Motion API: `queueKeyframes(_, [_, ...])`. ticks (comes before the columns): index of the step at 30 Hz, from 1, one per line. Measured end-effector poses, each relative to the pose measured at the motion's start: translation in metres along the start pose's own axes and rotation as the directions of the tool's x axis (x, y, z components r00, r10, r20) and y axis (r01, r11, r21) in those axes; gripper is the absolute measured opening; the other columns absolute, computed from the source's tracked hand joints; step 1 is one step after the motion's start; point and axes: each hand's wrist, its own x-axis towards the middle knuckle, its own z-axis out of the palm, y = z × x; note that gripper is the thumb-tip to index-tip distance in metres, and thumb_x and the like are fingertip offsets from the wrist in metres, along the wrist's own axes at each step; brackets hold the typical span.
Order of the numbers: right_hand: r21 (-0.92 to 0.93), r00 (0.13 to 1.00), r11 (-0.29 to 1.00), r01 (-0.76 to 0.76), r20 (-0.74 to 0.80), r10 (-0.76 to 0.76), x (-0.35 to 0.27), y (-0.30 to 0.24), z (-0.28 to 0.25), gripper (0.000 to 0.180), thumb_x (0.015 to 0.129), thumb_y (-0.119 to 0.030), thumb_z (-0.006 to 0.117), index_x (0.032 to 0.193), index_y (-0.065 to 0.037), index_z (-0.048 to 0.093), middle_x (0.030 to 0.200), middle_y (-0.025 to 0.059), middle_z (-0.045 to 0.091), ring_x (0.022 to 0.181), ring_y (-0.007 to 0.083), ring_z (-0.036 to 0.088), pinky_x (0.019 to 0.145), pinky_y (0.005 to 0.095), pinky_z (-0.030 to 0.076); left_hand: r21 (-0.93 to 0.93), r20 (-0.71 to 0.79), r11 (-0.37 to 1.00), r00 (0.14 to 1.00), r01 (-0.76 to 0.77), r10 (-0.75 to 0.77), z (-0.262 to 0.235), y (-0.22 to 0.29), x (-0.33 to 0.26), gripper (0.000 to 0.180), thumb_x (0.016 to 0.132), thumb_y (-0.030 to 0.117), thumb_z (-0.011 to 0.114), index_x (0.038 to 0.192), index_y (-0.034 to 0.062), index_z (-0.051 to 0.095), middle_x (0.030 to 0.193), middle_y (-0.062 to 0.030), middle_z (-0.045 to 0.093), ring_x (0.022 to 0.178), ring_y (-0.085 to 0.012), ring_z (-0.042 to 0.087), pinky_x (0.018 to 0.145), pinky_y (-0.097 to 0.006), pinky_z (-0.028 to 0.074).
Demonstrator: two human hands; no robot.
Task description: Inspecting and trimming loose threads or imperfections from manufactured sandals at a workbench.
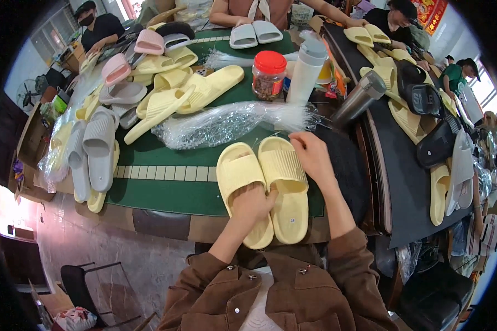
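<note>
A pair of pale yellow slide slippers lies side by side at the table's near edge, toes pointing away from me. My left hand (252, 202) reaches under the strap of the left slipper (241, 164), with its thumb against the inner side of the right slipper (290, 207); it grips the two together. Beside the toe of the right slipper, my right hand (313, 156) has its fingers closed near the strap's outer edge. Whatever sits in those fingertips is too small to make out. Beyond the toes lies a bundle of thin clear plastic strands (221, 126).
Yellow slippers (210, 91) and grey slippers (101, 149) pile up at the left. A red-lidded jar (269, 75), a white bottle (307, 71) and a steel flask (359, 99) stand beyond my hands. Across the table, a person handles light grey slippers (255, 34). More slippers cover the black table (392, 182).
</note>
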Motion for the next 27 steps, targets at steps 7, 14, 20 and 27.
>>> queueKeyframes(7, [0.036,0.998,0.999,-0.007,0.066,0.004,0.031,0.013,0.034,0.021,0.079,-0.018,0.064,0.089,-0.001,0.068,0.078,0.0139,0.066,0.074,0.0262,0.065,0.069,0.0338,0.049,-0.008,0.101,0.997,0.992,0.071,-0.07,-0.006,0.004,0.003,0.06,0.087,0.046,0.045,0.107,-0.0101,0.053,0.103,-0.0294,0.058,0.092,-0.0399,0.059,0.082,-0.046,0.047])
queueKeyframes(14, [0.13,0.981,0.973,-0.192,0.039,0.189,0.031,0.011,0.031,0.021,0.077,-0.018,0.068,0.087,0.0,0.068,0.071,0.012,0.066,0.064,0.0154,0.063,0.062,0.0294,0.049,-0.081,0.247,0.985,0.96,0.155,-0.131,-0.022,0.013,0.0,0.066,0.086,0.048,0.045,0.113,-0.0118,0.05,0.112,-0.0322,0.054,0.106,-0.0414,0.053,0.096,-0.045,0.037])
queueKeyframes(20, [0.24,0.939,0.908,-0.344,0.116,0.325,0.031,0.006,0.02,0.017,0.082,-0.014,0.064,0.085,0.002,0.065,0.076,0.0067,0.067,0.065,0.0096,0.061,0.057,0.0231,0.047,-0.082,0.184,0.991,0.978,0.11,-0.093,-0.017,0.008,0.0,0.065,0.086,0.047,0.046,0.114,-0.0108,0.05,0.108,-0.0315,0.055,0.105,-0.0418,0.053,0.094,-0.046,0.038])
queueKeyframes(27, [0.396,0.968,0.903,-0.17,-0.103,0.227,0.025,-0.014,0.031,0.012,0.086,-0.008,0.06,0.085,0.004,0.059,0.076,0.0089,0.065,0.064,0.0122,0.061,0.052,0.0263,0.053,-0.066,0.188,0.992,0.978,0.106,-0.092,-0.008,0.001,0.003,0.066,0.085,0.05,0.047,0.113,-0.0095,0.05,0.103,-0.0299,0.058,0.095,-0.041,0.058,0.084,-0.046,0.046])
